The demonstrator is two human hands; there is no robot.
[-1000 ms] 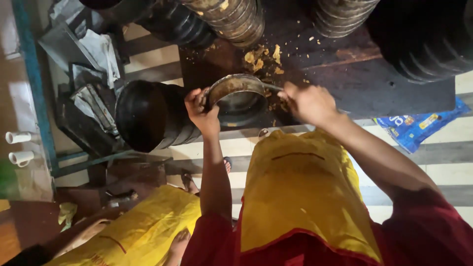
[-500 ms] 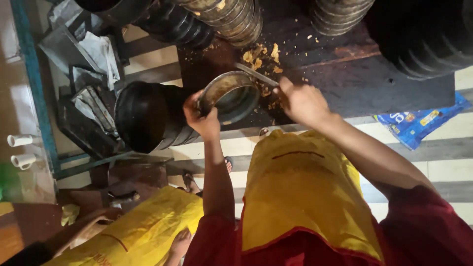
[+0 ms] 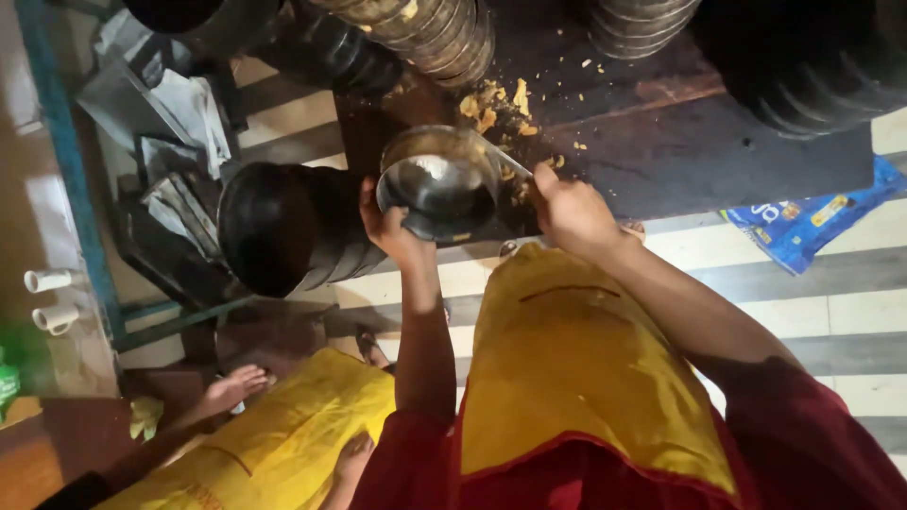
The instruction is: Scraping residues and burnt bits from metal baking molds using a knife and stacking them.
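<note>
Thin tool (image 3: 503, 161) in the right hand (image 3: 572, 210) is too blurred to identify.

Lighting dim and warm overall. Glare noted on the inner wall of the metal bowl (image 3: 437, 187). Dark table (image 3: 661, 142) and upper corners fall into heavy shadow, detail lost. Mild softness throughout; edges slightly stretched and blurred.

Blue packet (image 3: 811, 219) (crumpled) — floor, right
</note>
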